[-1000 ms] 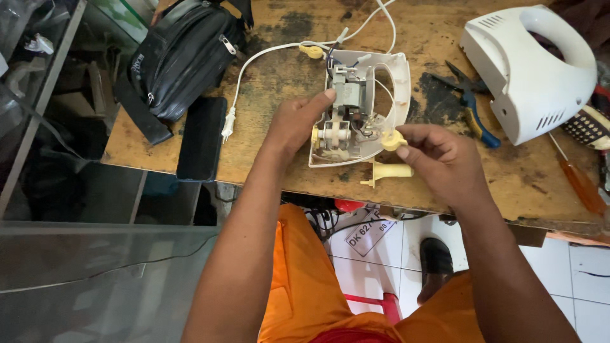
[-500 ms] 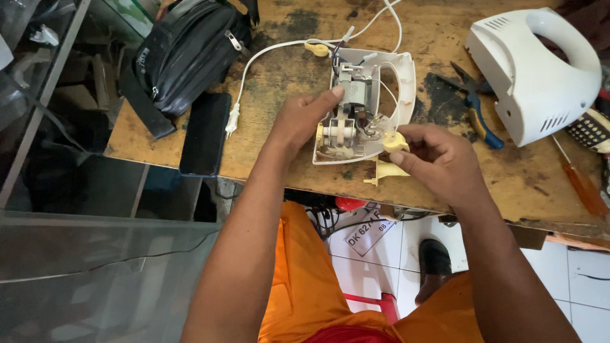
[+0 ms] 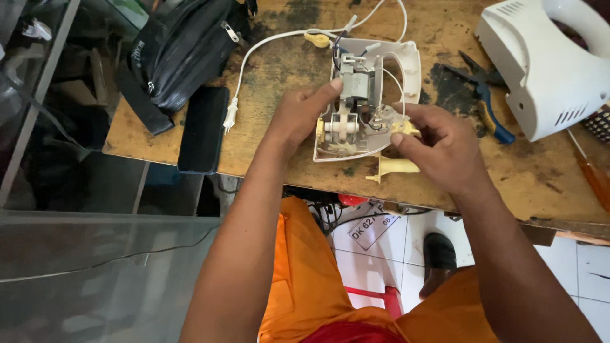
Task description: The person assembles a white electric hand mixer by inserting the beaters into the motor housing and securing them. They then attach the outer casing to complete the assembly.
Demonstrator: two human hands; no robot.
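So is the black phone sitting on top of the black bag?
No, the black phone lies flat on the wooden bench beside the black bag, near the bench's front edge.

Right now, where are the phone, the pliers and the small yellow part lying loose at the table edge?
phone (image 3: 202, 130): head view, middle of its dark screen.
pliers (image 3: 488, 109): head view, on the blue handle.
yellow part (image 3: 395, 166): head view, on its pale shaft beside the right hand.

Bare wooden bench top (image 3: 279, 121) lies between the flat black phone (image 3: 203, 129) and the opened white plastic mixer half (image 3: 372, 95); blue-handled pliers (image 3: 486, 105) crowd its right.
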